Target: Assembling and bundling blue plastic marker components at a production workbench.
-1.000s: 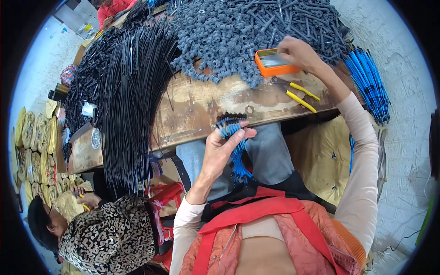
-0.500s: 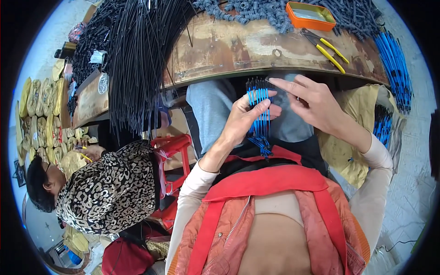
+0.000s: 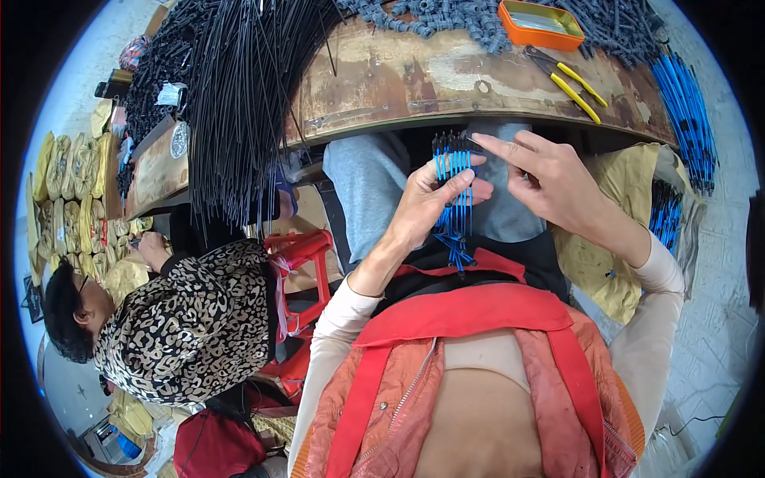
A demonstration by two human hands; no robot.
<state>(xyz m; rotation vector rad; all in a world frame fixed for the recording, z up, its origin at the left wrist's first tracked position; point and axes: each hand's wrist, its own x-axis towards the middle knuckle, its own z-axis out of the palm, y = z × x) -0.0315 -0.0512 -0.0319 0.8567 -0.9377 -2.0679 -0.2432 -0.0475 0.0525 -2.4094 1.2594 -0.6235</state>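
The left hand (image 3: 430, 197) clasps blue sticks (image 3: 457, 217) — black tips (image 3: 449, 143) bared, likely for access; right hand (image 3: 551, 174) alongside, hold unclear.

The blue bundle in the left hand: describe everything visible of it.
The bundle is slender blue rods, plastic-looking and slightly glossy, with black ends. The left hand grips it partway along, thumb across the front. Its far ends sit close together, pointing toward the table; its near ends splay unevenly. The right hand points at the far ends; contact is unclear.
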